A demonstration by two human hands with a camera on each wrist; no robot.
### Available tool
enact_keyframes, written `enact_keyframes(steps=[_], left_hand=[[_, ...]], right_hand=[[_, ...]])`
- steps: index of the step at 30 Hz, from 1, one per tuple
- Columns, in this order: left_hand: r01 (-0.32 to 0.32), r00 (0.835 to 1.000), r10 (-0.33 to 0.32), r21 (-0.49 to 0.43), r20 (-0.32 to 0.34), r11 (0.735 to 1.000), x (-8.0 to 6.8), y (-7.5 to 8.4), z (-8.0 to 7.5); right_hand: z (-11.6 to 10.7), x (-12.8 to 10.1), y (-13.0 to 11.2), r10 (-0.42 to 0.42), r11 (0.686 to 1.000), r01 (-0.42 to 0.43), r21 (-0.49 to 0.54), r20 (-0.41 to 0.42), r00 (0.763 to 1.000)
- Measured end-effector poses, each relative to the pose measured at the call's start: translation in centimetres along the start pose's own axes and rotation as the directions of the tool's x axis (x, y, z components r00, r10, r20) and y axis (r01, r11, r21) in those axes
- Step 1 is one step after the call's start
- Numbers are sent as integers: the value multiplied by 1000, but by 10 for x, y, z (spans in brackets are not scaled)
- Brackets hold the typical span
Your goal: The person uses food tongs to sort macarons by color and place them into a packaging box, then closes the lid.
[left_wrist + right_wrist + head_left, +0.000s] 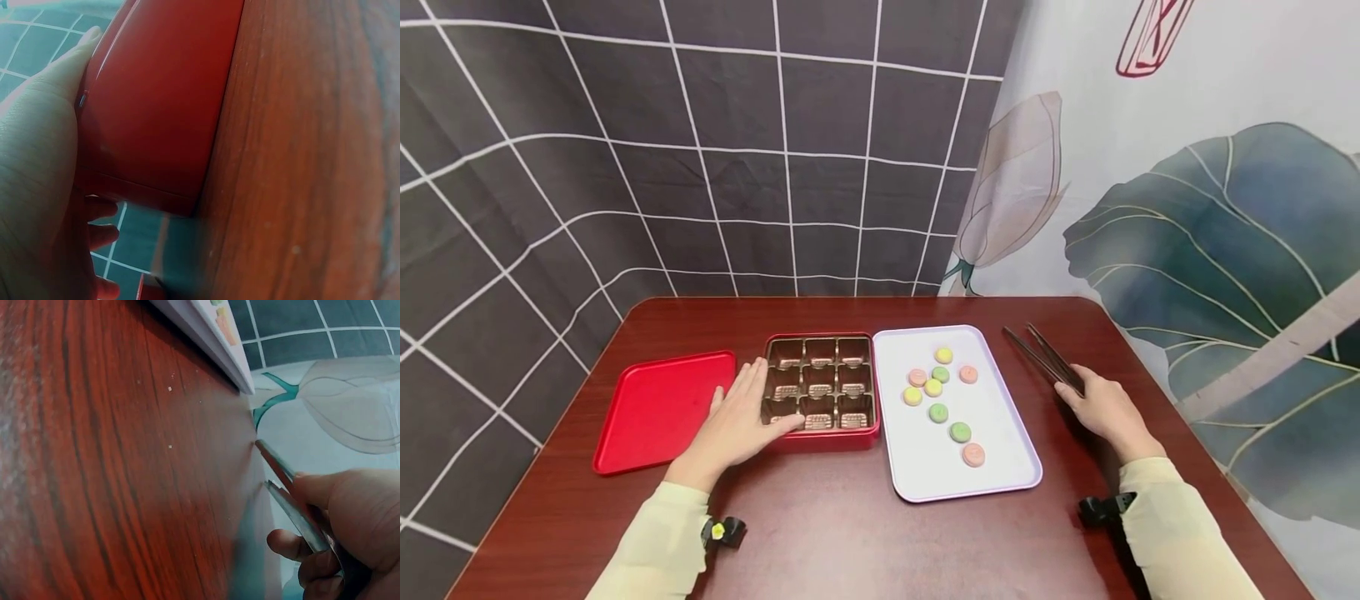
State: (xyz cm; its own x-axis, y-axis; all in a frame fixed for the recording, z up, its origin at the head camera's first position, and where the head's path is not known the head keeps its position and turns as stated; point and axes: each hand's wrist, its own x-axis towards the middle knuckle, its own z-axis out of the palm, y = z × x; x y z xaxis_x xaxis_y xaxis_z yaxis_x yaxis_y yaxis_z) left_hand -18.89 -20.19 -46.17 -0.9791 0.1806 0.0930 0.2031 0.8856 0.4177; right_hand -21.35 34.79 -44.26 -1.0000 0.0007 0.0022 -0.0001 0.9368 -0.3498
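Observation:
A red box [838, 440] with a gold insert of small square compartments stands in the middle of the table. My left hand [737, 421] rests against its left front corner, thumb along the near rim and straight fingers by the left side. In the left wrist view, the box's red side wall [156, 94] fills the centre beside the hand. My right hand [1108, 408] holds dark metal tongs [1070, 377] at the table's right side, their tips apart with nothing between them. Between the box and the tongs, several pink, yellow and green macaron-like rounds [938, 412] lie scattered on a white tray [925, 471].
A flat red lid [662, 412] lies left of the box, near the left hand. The white tray stands close against the box's right side. The brown wooden table [820, 517] ends at a dark grid-patterned cloth [827, 183] behind and a leaf-printed cloth at right.

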Motion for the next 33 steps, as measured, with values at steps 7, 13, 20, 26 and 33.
enact_keyframes(steps=[7, 13, 20, 26, 33], left_hand=[[-3, 1000, 3, -1, -11, 1000, 1, 0, 0], [4, 1000, -4, -2, 9, 1000, 0, 0, -2], [9, 1000, -8, -9, 12, 1000, 0, 1, -3], [15, 1000, -15, -10, 8, 1000, -1, 0, -3], [13, 1000, -13, -24, 13, 1000, 1, 0, -1]], right_hand=[[0, -5, 1, 32, 998, -32, -54, 3, 999], [1, -6, 0, 31, 999, -32, -40, -15, 999], [2, -7, -2, 62, 998, -62, -6, -44, 997], [2, -14, -4, 53, 998, -52, 27, -67, 996], [-8, -22, -9, 15, 999, -11, 41, -105, 994]])
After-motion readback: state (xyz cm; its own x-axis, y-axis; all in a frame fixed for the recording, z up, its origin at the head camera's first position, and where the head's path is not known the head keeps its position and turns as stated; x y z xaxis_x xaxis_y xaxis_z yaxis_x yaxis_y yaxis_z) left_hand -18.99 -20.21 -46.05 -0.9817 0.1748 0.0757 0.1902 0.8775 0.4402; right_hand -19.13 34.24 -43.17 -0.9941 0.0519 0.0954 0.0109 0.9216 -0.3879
